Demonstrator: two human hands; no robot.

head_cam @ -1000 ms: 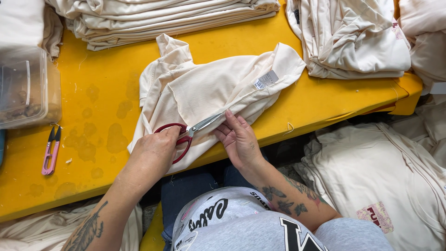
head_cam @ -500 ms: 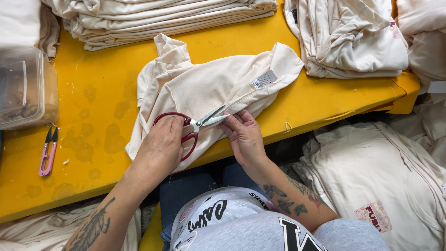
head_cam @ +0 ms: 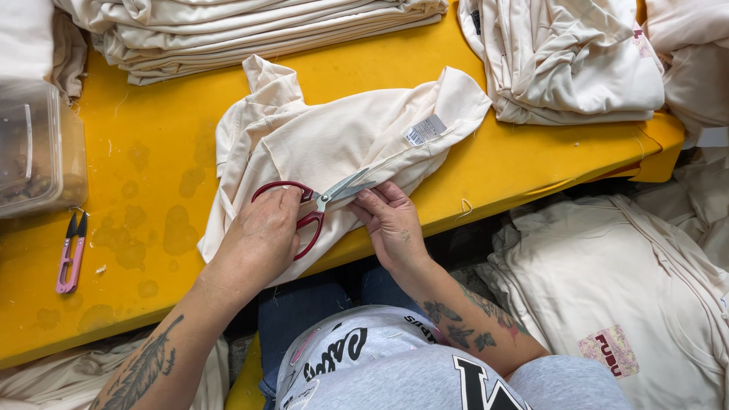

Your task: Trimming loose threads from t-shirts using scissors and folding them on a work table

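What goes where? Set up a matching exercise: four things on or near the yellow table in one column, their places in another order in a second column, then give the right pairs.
Things:
1. scissors
2. thread snips
3. plastic box
4. white tag

Places:
A. at the table's left edge, beside the folded stack
B. in the left hand, blades over the cream garment
C. sewn on the garment, above the right hand
D. lying flat on the yellow table, below the box

Pairs: 1-B, 2-D, 3-A, 4-C
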